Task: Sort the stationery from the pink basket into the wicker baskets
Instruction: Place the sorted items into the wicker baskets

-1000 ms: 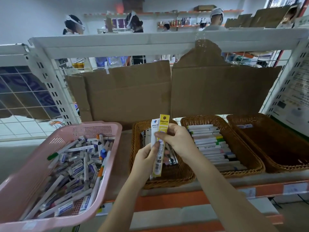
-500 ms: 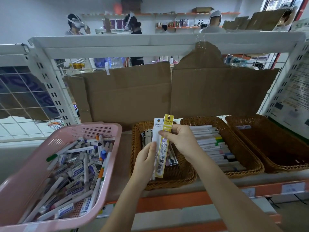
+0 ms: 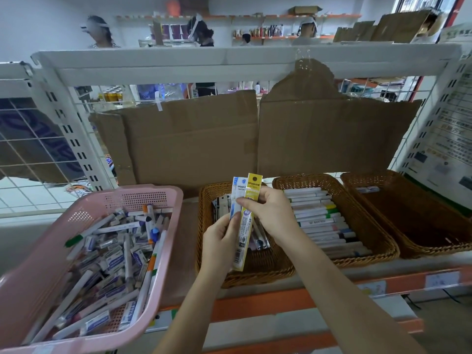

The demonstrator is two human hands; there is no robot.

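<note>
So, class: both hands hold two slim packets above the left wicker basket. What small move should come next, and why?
Probably lower the yellow packet and blue-and-white packet into the left wicker basket. The left hand and right hand grip them directly above it, and similar packets already lie inside.

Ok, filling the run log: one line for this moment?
both hands hold refill packs | above left wicker basket | pink basket full

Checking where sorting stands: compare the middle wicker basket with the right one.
The middle wicker basket holds a neat row of markers across its floor; the right wicker basket is nearly bare, with one small item at the back. Both are brown woven trays on the same shelf.
</note>
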